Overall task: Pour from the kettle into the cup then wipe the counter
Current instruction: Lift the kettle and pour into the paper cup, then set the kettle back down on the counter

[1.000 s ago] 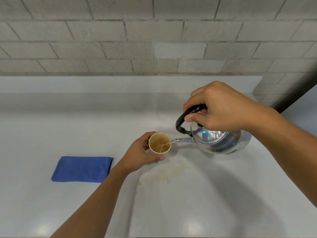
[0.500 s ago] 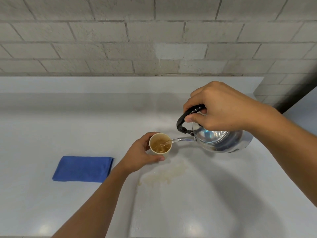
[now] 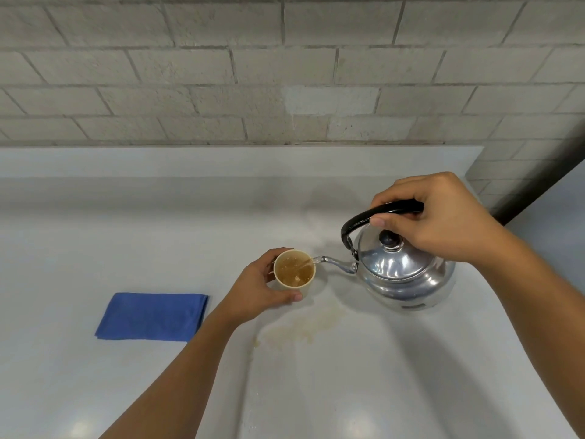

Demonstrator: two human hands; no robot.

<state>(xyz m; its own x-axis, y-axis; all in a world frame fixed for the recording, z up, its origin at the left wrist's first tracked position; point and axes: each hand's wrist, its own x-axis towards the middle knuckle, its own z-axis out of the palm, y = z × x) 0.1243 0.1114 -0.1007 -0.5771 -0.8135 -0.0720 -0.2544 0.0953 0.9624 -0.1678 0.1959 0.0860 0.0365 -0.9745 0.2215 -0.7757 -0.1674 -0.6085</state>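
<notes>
A small tan cup (image 3: 294, 270) stands on the pale counter (image 3: 348, 391), holding brownish liquid. My left hand (image 3: 257, 288) wraps around its left side. A shiny metal kettle (image 3: 402, 274) with a black handle and black lid knob sits to the right, its spout tip at the cup's rim with a thin stream running in. My right hand (image 3: 440, 217) grips the black handle from above. A brownish spill stain (image 3: 304, 327) spreads on the counter just in front of the cup. A folded blue cloth (image 3: 153, 316) lies flat to the left.
A grey brick wall (image 3: 285, 74) rises behind a raised ledge at the back of the counter. At the far right the wall turns a corner, with a dark gap beside another pale surface (image 3: 557, 210).
The kettle has tipped back toward upright, so its lid and knob now show. The pouring stream has thinned. The cup and my left hand have stayed put.
</notes>
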